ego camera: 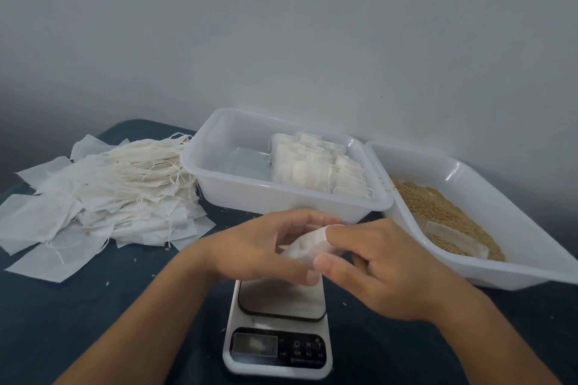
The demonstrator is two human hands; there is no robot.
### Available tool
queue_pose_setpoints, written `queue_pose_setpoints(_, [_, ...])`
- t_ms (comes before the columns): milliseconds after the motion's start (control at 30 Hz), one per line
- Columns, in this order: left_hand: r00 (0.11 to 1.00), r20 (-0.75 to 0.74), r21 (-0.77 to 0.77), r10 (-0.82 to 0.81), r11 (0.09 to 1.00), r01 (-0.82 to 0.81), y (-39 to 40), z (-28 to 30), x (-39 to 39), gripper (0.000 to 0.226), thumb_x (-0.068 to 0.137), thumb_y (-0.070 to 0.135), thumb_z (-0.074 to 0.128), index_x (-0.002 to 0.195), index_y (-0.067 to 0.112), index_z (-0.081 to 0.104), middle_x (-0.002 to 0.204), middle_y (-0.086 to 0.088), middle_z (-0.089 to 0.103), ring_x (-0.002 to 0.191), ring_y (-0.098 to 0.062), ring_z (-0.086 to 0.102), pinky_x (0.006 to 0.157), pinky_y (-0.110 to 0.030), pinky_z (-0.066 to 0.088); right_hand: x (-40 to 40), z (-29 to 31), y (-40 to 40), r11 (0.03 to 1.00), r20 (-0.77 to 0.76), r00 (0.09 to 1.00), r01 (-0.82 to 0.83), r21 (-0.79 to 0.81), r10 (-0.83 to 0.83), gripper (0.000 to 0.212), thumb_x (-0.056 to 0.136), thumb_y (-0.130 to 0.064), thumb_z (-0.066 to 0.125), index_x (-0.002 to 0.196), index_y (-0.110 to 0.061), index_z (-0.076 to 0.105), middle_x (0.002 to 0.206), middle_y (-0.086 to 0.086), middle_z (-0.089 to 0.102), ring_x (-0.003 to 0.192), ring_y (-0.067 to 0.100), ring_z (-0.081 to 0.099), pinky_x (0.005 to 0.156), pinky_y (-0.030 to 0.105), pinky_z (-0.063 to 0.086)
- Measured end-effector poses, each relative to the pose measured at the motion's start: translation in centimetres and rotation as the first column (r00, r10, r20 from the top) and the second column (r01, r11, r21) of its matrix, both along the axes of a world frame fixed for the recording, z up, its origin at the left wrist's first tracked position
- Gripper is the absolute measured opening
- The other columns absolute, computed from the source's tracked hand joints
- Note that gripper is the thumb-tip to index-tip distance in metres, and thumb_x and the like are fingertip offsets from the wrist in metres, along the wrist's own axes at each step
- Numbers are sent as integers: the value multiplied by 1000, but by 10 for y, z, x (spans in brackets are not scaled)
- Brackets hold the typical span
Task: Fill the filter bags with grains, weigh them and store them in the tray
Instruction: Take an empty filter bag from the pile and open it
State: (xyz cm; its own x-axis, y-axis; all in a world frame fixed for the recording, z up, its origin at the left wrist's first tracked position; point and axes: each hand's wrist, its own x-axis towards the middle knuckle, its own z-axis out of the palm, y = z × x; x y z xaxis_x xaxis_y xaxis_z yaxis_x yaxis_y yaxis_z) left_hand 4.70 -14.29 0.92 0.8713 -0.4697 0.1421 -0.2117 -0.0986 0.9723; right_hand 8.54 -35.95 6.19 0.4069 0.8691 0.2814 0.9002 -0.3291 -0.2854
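Observation:
A small white filter bag (308, 246) is held above the digital scale (280, 327), between both hands. My left hand (250, 247) curls round its left side. My right hand (378, 269) pinches its right edge with thumb and fingers. The scale's steel platform is partly hidden under my hands. Behind them, a clear plastic tray (237, 194) holds a row of filled bags (319, 166) in its right half. To the right, a second tray (488, 187) holds brown grains (438, 206), with a loose bag (453, 237) lying in them.
A big heap of empty filter bags with strings (103, 194) covers the left of the dark blue table (93, 322). Stray grains dot the cloth near the scale. A grey wall stands right behind the trays.

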Motion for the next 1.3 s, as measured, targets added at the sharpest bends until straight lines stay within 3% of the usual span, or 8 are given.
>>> queue_pose_setpoints(133, [992, 59, 106, -109, 989, 102, -10, 1, 2, 36, 87, 0, 71, 120, 9, 59, 113, -19, 65, 103, -37, 62, 93, -49, 52, -7, 7, 9, 994, 0, 996, -93, -65, 93, 29, 102, -49, 49, 77, -60, 40, 67, -38, 50, 60, 0, 52, 57, 15, 35])
queue_pose_setpoints(300, [998, -32, 52, -52, 997, 54, -11, -1, -1, 25, 88, 1, 68, 110, 5, 59, 95, -4, 57, 86, -16, 52, 76, -32, 43, -2, 9, 2, 996, -106, 991, -88, -19, 86, 31, 102, -63, 42, 80, -43, 52, 57, -10, 48, 48, 15, 48, 48, 24, 35])
queue_pose_setpoints(433, [997, -2, 22, 71, 997, -71, -9, -4, 1, 24, 86, 13, 75, 103, 27, 64, 94, 11, 65, 86, -6, 59, 81, -22, 44, 14, 22, -26, 962, -151, 988, 53, 269, -12, 39, 103, -65, 38, 114, -43, 69, 86, -24, 74, 51, 7, 67, 51, 15, 47])
queue_pose_setpoints(533, [987, 27, 12, 157, 988, -157, -12, -7, 2, 24, 86, 21, 76, 103, 34, 66, 96, 4, 65, 89, -13, 59, 85, -33, 46, 55, 25, -60, 785, -176, 927, 375, 493, -332, 39, 101, -68, 43, 105, -41, 70, 102, -14, 77, 67, 9, 72, 61, 17, 51])
queue_pose_setpoints(633, [970, 49, 49, 237, 970, -240, -16, -10, 4, 36, 84, 29, 76, 118, 28, 66, 111, -4, 67, 106, -28, 62, 99, -48, 49, 112, 15, -113, 582, -39, 596, 795, 170, -802, 31, 98, -60, 50, 116, -39, 64, 119, -11, 72, 98, 5, 67, 79, 33, 49])
queue_pose_setpoints(733, [960, 66, 66, 272, 959, -276, -17, -13, 7, 38, 82, 34, 75, 119, 31, 66, 111, 2, 69, 106, -19, 64, 98, -42, 50, 149, -6, -154, 384, 66, 419, 876, -290, -906, 52, 98, -55, 57, 142, -27, 54, 143, 1, 61, 122, 24, 60, 87, 35, 41])
queue_pose_setpoints(967, [942, -17, -36, 337, 941, -337, -20, -18, 10, 27, 79, 27, 74, 106, 28, 70, 102, -7, 67, 89, -14, 65, 74, -31, 59, 160, -9, -150, 397, 22, 481, 747, -533, -876, 29, 88, -61, 68, 102, -36, 72, 96, -14, 75, 88, 9, 69, 71, 27, 50])
queue_pose_setpoints(1300, [933, 3, -43, 359, 933, -358, -20, -19, 11, 23, 79, 29, 75, 102, 30, 69, 96, -2, 67, 85, -10, 65, 76, -36, 62, 170, -22, -127, 294, 186, 503, 724, -624, -844, 35, 93, -51, 66, 91, -18, 78, 93, -1, 73, 80, 14, 63, 64, 27, 44])
